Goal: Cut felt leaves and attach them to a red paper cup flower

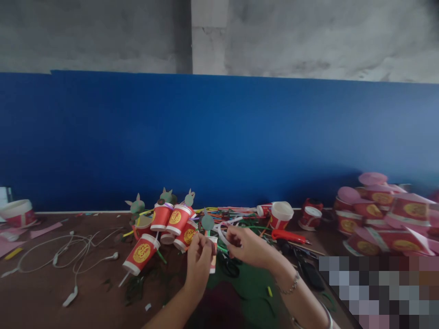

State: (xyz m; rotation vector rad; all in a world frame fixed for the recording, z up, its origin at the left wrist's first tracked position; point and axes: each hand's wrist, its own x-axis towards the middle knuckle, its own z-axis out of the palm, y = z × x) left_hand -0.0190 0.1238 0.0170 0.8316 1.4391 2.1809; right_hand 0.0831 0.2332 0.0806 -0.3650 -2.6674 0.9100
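Observation:
Above the near middle of the table, my left hand (199,258) is closed in a pinch on a red and white paper cup (213,257), mostly hidden behind the fingers. A grey-green cutout head with ears (207,222) rises just above those fingertips. My right hand (244,246), with a bracelet on its wrist, is closed on a curved white strip (223,238) close to the cup. To the left, several red paper cups (179,219) with gold emblems are piled together. Similar rabbit-like heads (137,204) stick up around them.
Colored sticks (228,212) lie along the back by the blue panel (219,137). Black scissors (230,266) and a red-handled tool (291,236) lie nearby. White earphones (71,296) sprawl on the left. Red cups with pink paper (380,210) are heaped at right.

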